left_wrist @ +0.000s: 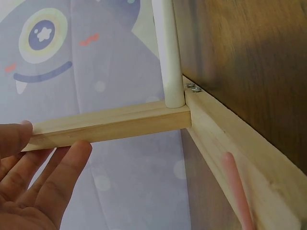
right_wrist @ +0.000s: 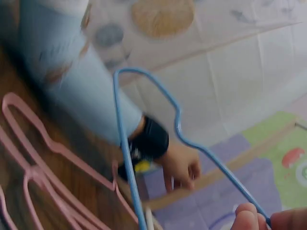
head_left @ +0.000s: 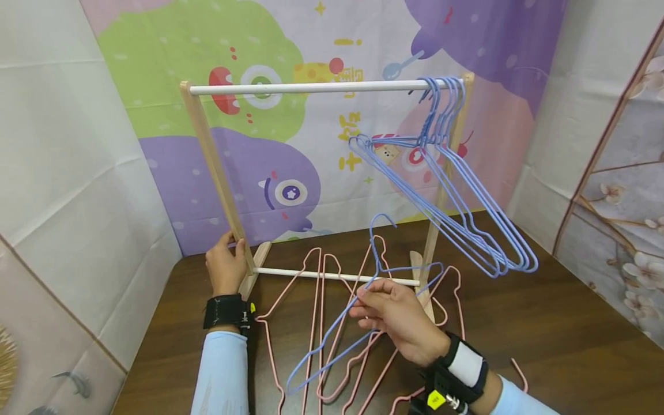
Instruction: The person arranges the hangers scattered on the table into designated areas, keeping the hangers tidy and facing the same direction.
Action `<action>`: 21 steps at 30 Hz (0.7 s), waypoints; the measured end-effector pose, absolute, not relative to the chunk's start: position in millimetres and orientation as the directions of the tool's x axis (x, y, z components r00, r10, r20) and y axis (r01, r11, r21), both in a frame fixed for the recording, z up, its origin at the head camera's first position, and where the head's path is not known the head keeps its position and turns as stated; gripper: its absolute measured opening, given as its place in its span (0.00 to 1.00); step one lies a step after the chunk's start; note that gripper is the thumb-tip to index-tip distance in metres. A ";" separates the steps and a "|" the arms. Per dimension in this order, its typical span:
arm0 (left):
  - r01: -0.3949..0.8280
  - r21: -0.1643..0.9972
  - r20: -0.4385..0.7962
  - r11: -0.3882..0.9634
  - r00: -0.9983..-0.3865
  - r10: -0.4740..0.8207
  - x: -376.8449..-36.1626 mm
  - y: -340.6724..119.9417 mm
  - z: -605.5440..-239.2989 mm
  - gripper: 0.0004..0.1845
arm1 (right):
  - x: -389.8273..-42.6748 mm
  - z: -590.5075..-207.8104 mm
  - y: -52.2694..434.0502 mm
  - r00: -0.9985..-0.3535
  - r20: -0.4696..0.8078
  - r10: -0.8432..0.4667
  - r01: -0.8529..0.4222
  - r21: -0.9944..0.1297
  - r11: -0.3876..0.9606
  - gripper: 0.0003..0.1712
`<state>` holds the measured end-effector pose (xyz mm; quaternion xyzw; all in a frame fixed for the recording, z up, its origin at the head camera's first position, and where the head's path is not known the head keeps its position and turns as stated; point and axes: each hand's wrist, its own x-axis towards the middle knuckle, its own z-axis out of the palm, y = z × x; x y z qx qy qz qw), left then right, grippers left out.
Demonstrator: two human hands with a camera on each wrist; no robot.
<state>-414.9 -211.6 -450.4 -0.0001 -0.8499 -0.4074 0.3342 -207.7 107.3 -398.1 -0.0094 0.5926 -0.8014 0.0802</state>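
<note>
My right hand (head_left: 396,317) pinches a blue clothes hanger (head_left: 332,329) by its upper arm, its hook pointing up, in front of the rack. In the right wrist view the fingertips (right_wrist: 247,218) hold the same blue hanger (right_wrist: 178,117) near the lower edge. At the rack's left side, my left hand (head_left: 226,266) grips the wooden post (head_left: 215,161) low down. The left wrist view shows thumb and fingers (left_wrist: 72,163) on either side of that post (left_wrist: 110,125). Several blue hangers (head_left: 461,219) hang bunched at the right end of the white rail (head_left: 311,88).
Several pink hangers (head_left: 316,323) lie spread over the brown table (head_left: 565,323) below the right hand. A lower white bar (head_left: 290,273) joins the rack's wooden feet (head_left: 421,288). A printed cartoon cloth (head_left: 290,150) stands behind, with pale walls at both sides.
</note>
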 end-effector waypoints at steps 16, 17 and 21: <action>0.274 0.692 0.568 0.668 -0.778 -0.269 -413.9 -210.0 -449.7 0.17 | -195.5 -359.6 90.5 -0.944 -0.081 -0.319 0.165 -0.955 -0.245 0.05; 0.275 0.690 0.570 0.669 -0.776 -0.269 -414.1 -210.0 -450.1 0.17 | -195.0 -356.4 90.6 -0.939 -0.082 -0.333 0.168 -0.957 -0.237 0.05; 0.277 0.686 0.575 0.673 -0.774 -0.267 -415.0 -210.3 -451.1 0.16 | -195.6 -340.1 92.0 -0.928 -0.088 -0.362 0.160 -0.972 -0.173 0.05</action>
